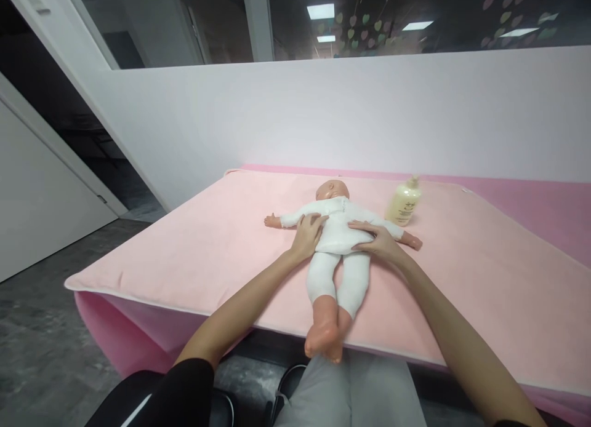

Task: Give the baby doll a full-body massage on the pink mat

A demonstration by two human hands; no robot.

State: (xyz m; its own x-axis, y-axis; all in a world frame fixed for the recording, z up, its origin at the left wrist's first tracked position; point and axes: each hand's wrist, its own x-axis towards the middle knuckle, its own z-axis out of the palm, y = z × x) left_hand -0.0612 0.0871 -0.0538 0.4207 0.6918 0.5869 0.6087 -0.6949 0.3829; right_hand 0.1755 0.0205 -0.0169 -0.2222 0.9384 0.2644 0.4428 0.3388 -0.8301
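Observation:
A baby doll (339, 230) in a white long-sleeved top and white leggings lies on the pink padded cloth (207, 230), arms spread and bare feet over the front edge. Its head is at the far end, mostly foreshortened. My left hand (309, 235) rests on the left side of the doll's torso, fingers laid on the white top. On the other side, my right hand (379, 239) lies against the torso with fingers stretched and thumb apart. Both hands are open and touch the doll. Just beyond the doll's right-hand sleeve stands a pump bottle (404, 204) of pale yellow liquid.
A brighter pink cloth (530, 211) shows beneath the padded one, along the back and right. Behind the table rises a white wall (346, 113) with a window above. At the left is a door (46, 187). My legs (346, 390) are below the front edge.

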